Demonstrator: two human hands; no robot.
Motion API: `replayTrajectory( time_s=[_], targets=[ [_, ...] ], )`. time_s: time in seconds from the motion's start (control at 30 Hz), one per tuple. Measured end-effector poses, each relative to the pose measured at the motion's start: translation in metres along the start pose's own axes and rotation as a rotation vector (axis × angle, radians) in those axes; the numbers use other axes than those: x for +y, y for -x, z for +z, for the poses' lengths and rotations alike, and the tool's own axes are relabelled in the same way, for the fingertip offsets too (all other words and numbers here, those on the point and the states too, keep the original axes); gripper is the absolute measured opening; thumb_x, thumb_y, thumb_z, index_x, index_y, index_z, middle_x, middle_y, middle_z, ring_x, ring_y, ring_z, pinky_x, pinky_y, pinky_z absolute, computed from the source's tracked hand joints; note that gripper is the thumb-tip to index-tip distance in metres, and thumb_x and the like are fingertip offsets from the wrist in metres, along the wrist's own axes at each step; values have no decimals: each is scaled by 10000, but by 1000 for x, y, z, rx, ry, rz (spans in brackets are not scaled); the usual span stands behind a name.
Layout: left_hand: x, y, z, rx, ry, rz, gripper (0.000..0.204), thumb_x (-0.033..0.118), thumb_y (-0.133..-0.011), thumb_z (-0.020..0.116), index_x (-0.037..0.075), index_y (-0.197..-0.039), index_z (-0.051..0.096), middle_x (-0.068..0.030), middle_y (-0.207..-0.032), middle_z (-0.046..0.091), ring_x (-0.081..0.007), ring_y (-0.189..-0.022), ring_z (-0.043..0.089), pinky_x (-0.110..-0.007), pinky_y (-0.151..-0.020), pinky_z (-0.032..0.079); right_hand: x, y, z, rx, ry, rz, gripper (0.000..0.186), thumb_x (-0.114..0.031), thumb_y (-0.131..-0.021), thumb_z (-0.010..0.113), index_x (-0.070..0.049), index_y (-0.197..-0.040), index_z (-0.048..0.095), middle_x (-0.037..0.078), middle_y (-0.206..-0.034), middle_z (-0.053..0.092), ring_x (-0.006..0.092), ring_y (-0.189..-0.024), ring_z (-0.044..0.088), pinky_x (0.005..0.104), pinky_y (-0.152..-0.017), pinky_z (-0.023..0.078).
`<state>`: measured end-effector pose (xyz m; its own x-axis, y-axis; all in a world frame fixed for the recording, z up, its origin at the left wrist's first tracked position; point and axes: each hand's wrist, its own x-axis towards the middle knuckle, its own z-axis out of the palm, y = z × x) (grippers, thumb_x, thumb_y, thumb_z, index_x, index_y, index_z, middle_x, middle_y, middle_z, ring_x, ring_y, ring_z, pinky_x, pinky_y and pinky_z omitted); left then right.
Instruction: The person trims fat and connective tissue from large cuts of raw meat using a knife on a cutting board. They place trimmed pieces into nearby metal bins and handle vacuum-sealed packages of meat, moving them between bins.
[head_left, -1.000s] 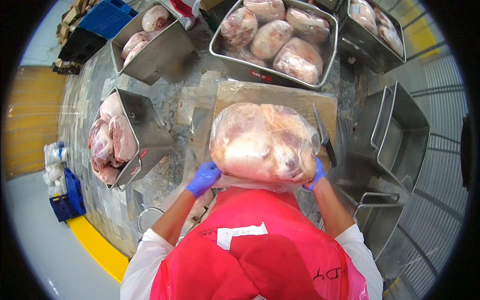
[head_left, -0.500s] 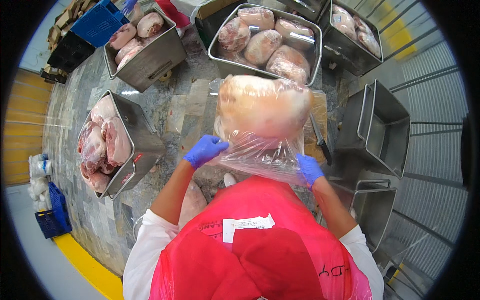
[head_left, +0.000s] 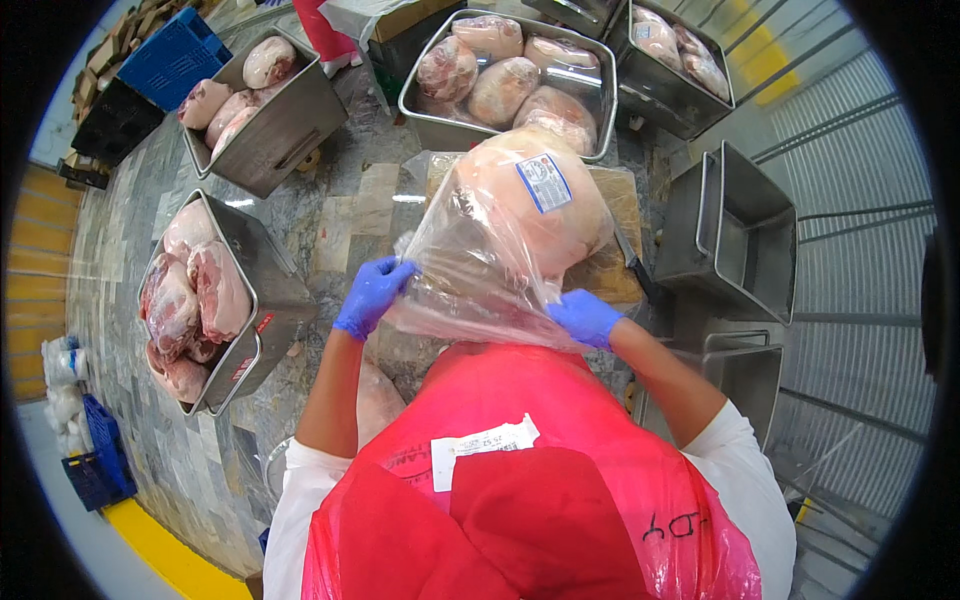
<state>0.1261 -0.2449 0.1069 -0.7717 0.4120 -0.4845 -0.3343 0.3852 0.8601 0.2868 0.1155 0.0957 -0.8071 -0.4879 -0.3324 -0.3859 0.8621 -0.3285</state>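
A large pale cut of meat (head_left: 480, 190) sits inside a clear plastic bag (head_left: 460, 305) in front of me, with a blue-edged label (head_left: 543, 183) facing up. Both my hands wear blue gloves. My left hand (head_left: 374, 294) pinches the left edge of the bag's near end. On the other side, my right hand (head_left: 586, 318) is closed on the right edge, so the plastic is drawn out between them. Beneath the meat is a cutting board (head_left: 612, 283), partly covered. A knife (head_left: 632, 258) lies on the board's right side, close to the meat.
Just beyond the board stands a metal tub (head_left: 440, 130) of wrapped meat. More meat-filled metal tubs (head_left: 285, 130) (head_left: 265, 335) (head_left: 680, 100) stand at far left, left and far right. An unfilled metal tub (head_left: 735, 235) is at right. Blue crates (head_left: 175, 60) are at far left.
The bagged meat has turned and tipped, and its label has come into view. My right hand has moved inward to the left, gathering the bag; both hands keep hold.
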Motion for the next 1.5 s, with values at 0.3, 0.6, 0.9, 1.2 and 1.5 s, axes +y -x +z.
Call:
replayTrajectory(
  time_s=[0.3,0.6,0.9,1.2,1.5],
  targets=[
    [-33,-82,122,-411,415,-332,331,401,-959,690,83,-1046,722,-13,-856,681,-147,-724,656,-306,-608,518,-45,-114,-9,32,-272,108,375,-323,-979,472,-48,-990,727,247,-1025,711,456,-897,689,532,-821,551],
    [-126,-88,-49,354,-209,-113,290,269,-900,742,-1,-1008,744,-1,-782,664,-103,-668,550,-312,-596,475,89,-88,-46,914,71,606,384,-384,-935,605,-103,-1173,716,198,-1117,697,416,-1058,633,473,-974,500],
    [-19,-71,68,211,311,207,320,159,-986,681,15,-1270,651,-44,-1160,687,-116,-1019,612,-294,-916,511,55,-138,-15,718,138,139,109,-139,-848,588,-125,-912,675,126,-863,600,320,-890,618,453,-835,509],
    [-51,-124,116,3,643,-182,266,285,-1015,632,98,-1201,664,-34,-1025,700,-180,-889,673,-326,-781,558,-4,-172,12,426,-214,170,273,-265,-881,632,-48,-1031,702,169,-1094,689,373,-1001,639,469,-917,512],
    [-145,-203,124,188,1074,-314,371,352,-1063,464,94,-1265,638,-111,-1188,699,-264,-1078,665,-435,-934,556,99,-34,3,1171,-221,483,286,-97,-891,620,-70,-1169,680,191,-1129,664,354,-1074,606,490,-945,470]
  ],
)
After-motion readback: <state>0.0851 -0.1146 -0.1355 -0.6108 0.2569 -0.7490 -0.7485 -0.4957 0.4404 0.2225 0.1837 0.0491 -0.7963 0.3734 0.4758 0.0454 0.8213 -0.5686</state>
